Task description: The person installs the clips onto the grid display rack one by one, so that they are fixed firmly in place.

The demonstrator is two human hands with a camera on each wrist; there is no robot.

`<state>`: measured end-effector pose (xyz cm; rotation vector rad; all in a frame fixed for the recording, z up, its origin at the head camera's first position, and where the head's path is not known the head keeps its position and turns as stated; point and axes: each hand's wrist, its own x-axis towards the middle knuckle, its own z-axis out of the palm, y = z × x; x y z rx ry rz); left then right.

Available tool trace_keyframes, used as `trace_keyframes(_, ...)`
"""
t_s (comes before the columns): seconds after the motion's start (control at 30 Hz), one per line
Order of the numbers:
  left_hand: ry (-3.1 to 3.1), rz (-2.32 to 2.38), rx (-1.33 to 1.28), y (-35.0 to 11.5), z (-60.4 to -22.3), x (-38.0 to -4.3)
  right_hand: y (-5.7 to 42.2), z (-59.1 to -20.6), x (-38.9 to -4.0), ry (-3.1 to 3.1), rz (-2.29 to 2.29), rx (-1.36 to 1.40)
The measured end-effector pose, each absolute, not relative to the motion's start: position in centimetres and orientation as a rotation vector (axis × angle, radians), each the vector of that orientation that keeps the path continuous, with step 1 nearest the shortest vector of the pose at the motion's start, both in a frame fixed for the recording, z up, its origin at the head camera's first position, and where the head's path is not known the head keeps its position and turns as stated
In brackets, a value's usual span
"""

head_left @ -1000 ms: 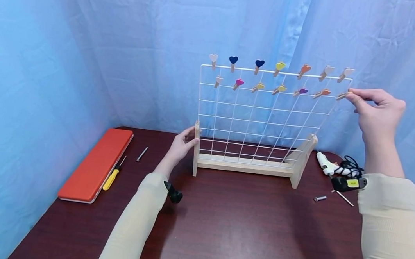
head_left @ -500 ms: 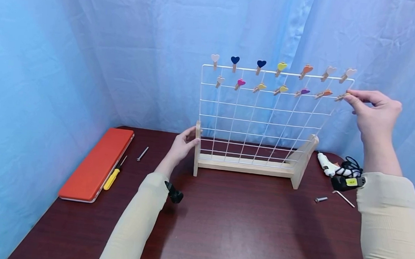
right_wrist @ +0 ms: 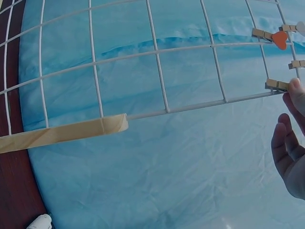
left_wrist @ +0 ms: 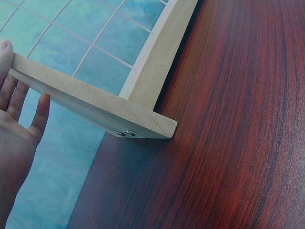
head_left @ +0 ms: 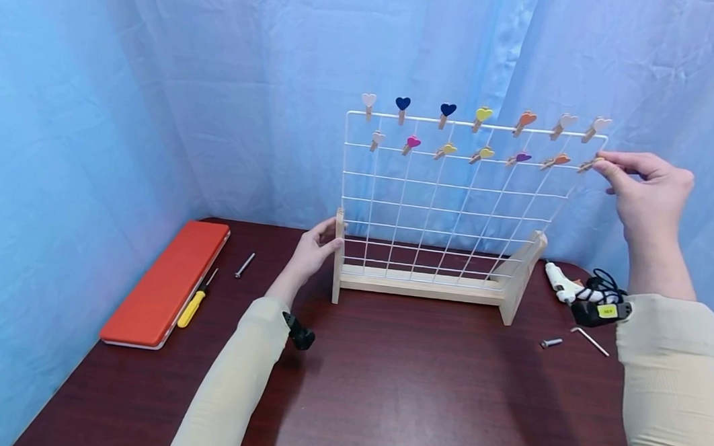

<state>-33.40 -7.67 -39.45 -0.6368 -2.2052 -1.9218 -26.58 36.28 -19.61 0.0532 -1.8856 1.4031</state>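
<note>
A white wire grid panel [head_left: 423, 119] stands tilted in a pale wooden stand [head_left: 420, 289]. Small wooden clothespins with coloured hearts line its top two wires, among them a dark blue one [head_left: 448, 110] and a pink one [head_left: 413, 142]. My left hand [head_left: 312, 251] grips the stand's left side piece [left_wrist: 95, 98], thumb on one face and fingers at the other. At the right end of the second row, my right hand [head_left: 655, 191] pinches a clothespin [right_wrist: 277, 85] between thumb and index finger. That clothespin sits at the grid's edge wire; the fingers hide its heart end.
On the left lie a red case [head_left: 166, 284], a yellow-handled screwdriver [head_left: 192, 307] and a bolt [head_left: 244, 265]. A white glue gun [head_left: 562, 284] with black cord, a hex key [head_left: 592, 342] and another bolt [head_left: 550, 343] lie right. Blue curtain [head_left: 248, 109] hangs behind the table.
The right hand shifts only slightly around the clothespin at the grid's edge. The left hand keeps its hold on the stand, and the grid barely moves.
</note>
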Motion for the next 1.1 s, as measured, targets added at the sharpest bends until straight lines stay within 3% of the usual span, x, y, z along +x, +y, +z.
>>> trace_keyframes(1.1,-2.230,-1.918,-0.635,-7.71,-39.26,-33.26,36.71,-19.53,-26.21,-1.880,1.468,0.043)
